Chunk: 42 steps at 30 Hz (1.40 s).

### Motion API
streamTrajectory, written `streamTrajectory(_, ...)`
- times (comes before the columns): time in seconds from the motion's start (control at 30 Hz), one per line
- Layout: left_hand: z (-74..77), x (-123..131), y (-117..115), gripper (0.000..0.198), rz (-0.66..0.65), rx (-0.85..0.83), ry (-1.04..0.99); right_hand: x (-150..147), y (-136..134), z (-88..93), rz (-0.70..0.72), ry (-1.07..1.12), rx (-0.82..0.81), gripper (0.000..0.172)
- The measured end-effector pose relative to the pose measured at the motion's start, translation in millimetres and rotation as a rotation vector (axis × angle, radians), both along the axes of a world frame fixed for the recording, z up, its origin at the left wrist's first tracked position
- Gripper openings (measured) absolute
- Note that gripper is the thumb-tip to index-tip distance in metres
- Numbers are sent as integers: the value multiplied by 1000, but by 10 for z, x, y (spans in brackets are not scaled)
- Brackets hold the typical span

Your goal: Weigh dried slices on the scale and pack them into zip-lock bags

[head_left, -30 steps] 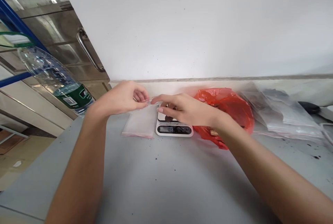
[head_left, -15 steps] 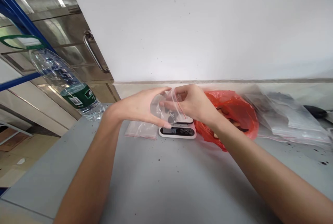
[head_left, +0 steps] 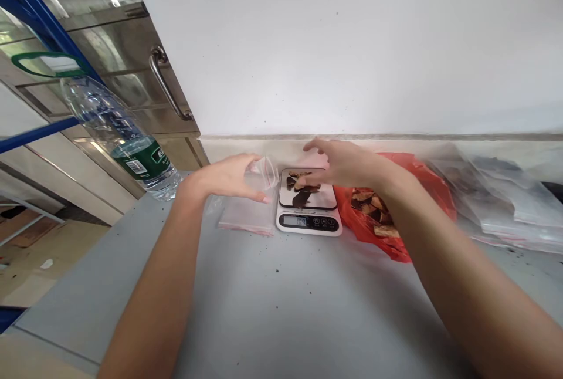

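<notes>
My left hand point(head_left: 231, 178) holds a small clear zip bag point(head_left: 268, 172) with a red seal line; its mouth faces right, and thumb and fingers curve around it. A white digital kitchen scale point(head_left: 285, 226) stands just right of the bag. Several dark and brown dried slices point(head_left: 303, 197) lie on its platform. Over the platform's right side hovers my right hand point(head_left: 347, 165), fingers apart and nothing held in them. Its thumb tip is close above the slices; contact cannot be made out. A red plastic bag point(head_left: 440, 203) full of similar slices sits partly behind my right wrist.
Flat zip bags point(head_left: 246, 215) lie left of the scale. More clear bags point(head_left: 505, 209) are piled at the right, some with dark contents. A large water bottle point(head_left: 127, 138) stands at the table's left edge. A white wall point(head_left: 352, 44) rises behind the grey table point(head_left: 272, 320).
The hands have moved apart. My right hand has come out of the zip bag and opened over the scale, while my left hand carried the bag left, uncovering the slices on the platform.
</notes>
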<state>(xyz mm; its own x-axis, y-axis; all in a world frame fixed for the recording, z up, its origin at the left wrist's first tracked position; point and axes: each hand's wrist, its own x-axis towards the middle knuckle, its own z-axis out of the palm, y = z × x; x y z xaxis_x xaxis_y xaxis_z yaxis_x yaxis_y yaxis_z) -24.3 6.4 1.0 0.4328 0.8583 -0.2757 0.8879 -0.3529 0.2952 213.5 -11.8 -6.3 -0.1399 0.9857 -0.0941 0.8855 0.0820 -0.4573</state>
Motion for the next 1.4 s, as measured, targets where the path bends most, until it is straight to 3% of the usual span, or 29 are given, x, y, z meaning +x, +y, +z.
streamTrajectory(0.07,-39,-45,36,95,26,-47,25,-8,45,-69,36,-90,-127,89)
streamTrajectory(0.13,-65,-51,53,94,22,-67,24,-49,78,-152,58,-126,-182,94)
streamTrajectory(0.33,-62,14,37,96,-30,-82,11,-120,147,-308,107,-113,-164,77)
streamTrajectory(0.53,-56,59,18,95,-39,-96,9,-67,123,-253,52,-48,-156,41)
streamTrajectory(0.7,-99,143,12,90,-90,-109,-9,-61,94,-266,10,-15,-124,33)
streamTrajectory(0.83,-162,167,39,100,-74,-115,13,-37,114,-283,5,32,-81,26)
streamTrajectory(1.13,-205,187,62,106,-58,-123,37,100,85,-164,12,203,-40,23)
streamTrajectory(1.3,-194,243,36,86,-62,-117,-76,-11,-12,-46,235,390,-39,21)
streamTrajectory(1.4,-180,257,15,78,-80,-147,-209,-105,-29,-38,269,465,-69,27)
